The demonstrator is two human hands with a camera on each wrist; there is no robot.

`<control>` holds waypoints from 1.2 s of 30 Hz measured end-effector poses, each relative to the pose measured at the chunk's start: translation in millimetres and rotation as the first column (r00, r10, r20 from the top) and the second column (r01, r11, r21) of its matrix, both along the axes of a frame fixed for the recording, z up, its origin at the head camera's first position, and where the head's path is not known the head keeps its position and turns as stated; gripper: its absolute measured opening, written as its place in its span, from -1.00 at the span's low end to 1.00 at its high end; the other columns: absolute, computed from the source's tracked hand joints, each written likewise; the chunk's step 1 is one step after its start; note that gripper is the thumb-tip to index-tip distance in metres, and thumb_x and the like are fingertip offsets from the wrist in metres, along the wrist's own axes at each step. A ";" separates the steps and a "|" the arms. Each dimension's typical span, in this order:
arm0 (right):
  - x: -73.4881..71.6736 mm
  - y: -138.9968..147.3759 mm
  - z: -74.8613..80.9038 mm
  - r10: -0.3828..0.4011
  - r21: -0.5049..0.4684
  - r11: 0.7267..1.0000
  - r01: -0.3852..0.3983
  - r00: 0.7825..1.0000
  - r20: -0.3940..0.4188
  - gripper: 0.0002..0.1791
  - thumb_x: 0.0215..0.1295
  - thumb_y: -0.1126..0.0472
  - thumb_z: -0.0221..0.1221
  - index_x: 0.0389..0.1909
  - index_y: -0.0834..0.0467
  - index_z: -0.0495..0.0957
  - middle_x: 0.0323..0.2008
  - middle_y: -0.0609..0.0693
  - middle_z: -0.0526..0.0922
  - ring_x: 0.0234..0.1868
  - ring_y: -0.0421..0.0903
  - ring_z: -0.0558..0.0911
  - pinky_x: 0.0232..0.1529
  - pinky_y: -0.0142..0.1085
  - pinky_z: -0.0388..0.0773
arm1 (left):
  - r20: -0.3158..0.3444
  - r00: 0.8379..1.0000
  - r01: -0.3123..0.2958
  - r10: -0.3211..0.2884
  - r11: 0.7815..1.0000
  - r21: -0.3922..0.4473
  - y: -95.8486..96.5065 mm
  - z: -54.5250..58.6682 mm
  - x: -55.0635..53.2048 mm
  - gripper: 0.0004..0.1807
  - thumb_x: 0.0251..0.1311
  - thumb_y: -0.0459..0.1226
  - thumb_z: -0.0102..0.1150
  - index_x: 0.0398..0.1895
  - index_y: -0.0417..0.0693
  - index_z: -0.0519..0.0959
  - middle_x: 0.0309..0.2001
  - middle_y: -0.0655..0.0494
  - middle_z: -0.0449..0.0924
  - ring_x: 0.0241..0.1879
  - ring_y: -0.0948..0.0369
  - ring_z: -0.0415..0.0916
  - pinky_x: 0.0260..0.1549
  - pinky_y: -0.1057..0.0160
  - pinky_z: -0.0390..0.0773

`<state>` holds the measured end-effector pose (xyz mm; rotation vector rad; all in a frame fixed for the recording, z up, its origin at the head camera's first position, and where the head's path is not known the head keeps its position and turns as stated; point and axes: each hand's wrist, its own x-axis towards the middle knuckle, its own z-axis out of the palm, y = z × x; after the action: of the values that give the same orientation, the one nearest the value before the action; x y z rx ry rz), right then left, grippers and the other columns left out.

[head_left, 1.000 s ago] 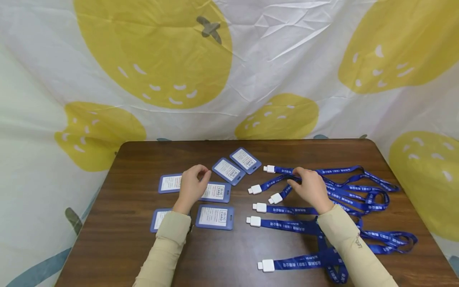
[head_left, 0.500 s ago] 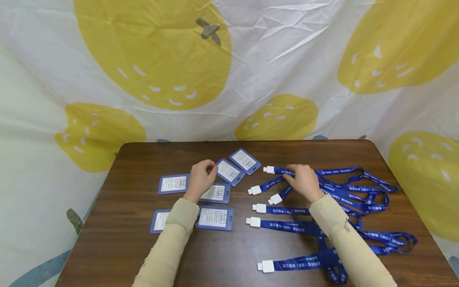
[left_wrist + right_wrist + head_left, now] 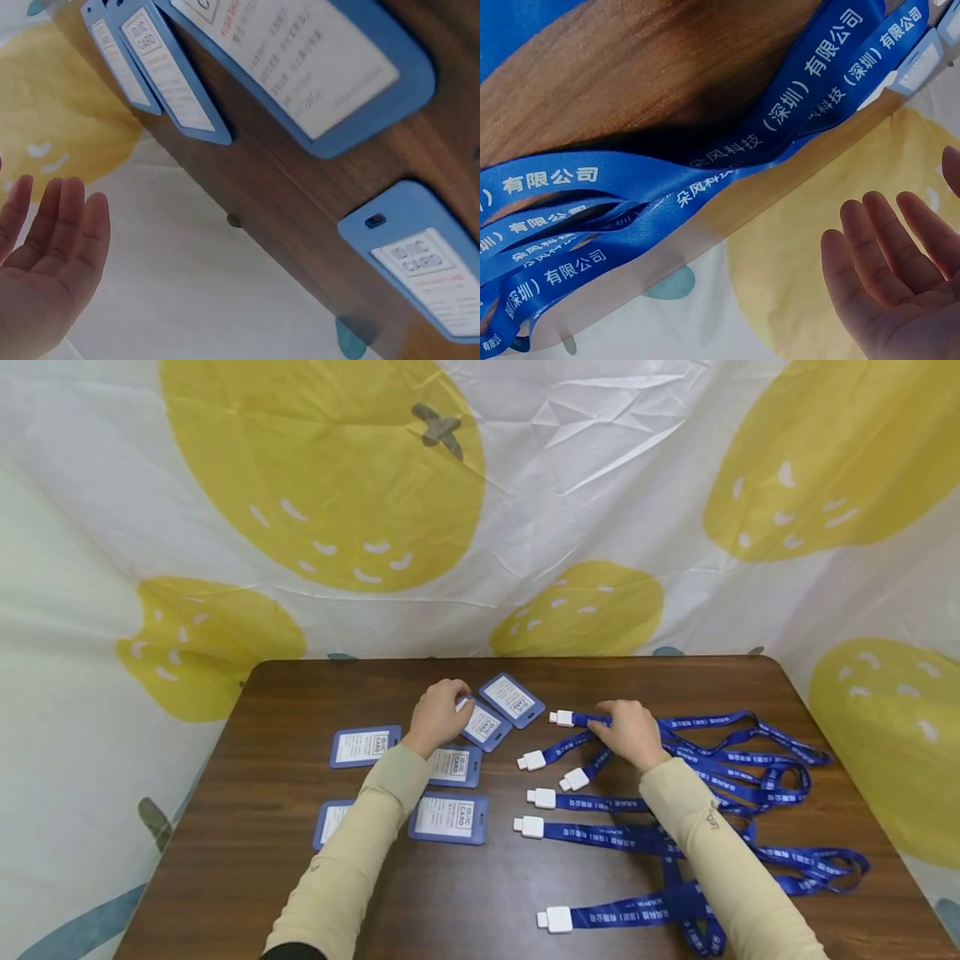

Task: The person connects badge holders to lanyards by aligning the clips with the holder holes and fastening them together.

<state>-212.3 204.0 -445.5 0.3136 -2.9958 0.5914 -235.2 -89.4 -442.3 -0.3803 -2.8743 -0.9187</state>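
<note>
My left hand (image 3: pixel 441 714) hovers at a blue ID card holder (image 3: pixel 484 725) near the back of the table, overlapping its left end in the head view. In the left wrist view the fingers (image 3: pixel 88 236) are loosely bent and nothing is between them. Over the topmost blue lanyard (image 3: pixel 705 722) is my right hand (image 3: pixel 632 732), just right of the lanyard's white buckle (image 3: pixel 562 717). Its relaxed fingers (image 3: pixel 871 247) hold nothing in the right wrist view. Another ID card holder (image 3: pixel 513 700) lies tilted beside the one at my left hand.
Several more card holders lie on the left half of the brown table (image 3: pixel 247 860), one of them (image 3: pixel 448 818) beside my left sleeve. More lanyards (image 3: pixel 622 914) with white buckles spread over the right half, partly under my right sleeve. A fruit-patterned curtain (image 3: pixel 420 618) hangs behind the table.
My left hand has moved right and toward the back, from above the middle card holders to the tilted one. The right hand has shifted slightly left along the top lanyard.
</note>
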 end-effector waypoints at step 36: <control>-51.3 -17.3 -24.6 0.105 0.028 0.993 -0.110 0.983 0.150 -0.60 0.08 0.13 0.24 -0.10 0.29 0.58 -0.11 0.24 0.59 -0.08 0.19 0.54 -0.09 -0.01 0.45 | 0.143 0.988 -0.020 0.052 0.976 -0.217 28.1 -21.1 -55.0 -0.75 0.06 -0.27 0.04 -0.31 -0.32 0.53 -0.19 -0.19 0.54 -0.14 -0.05 0.49 -0.19 0.04 0.50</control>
<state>-263.6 186.7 -470.1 0.4566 -3.1513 0.5960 -290.2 -61.3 -463.4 -0.2865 -3.1173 -0.6563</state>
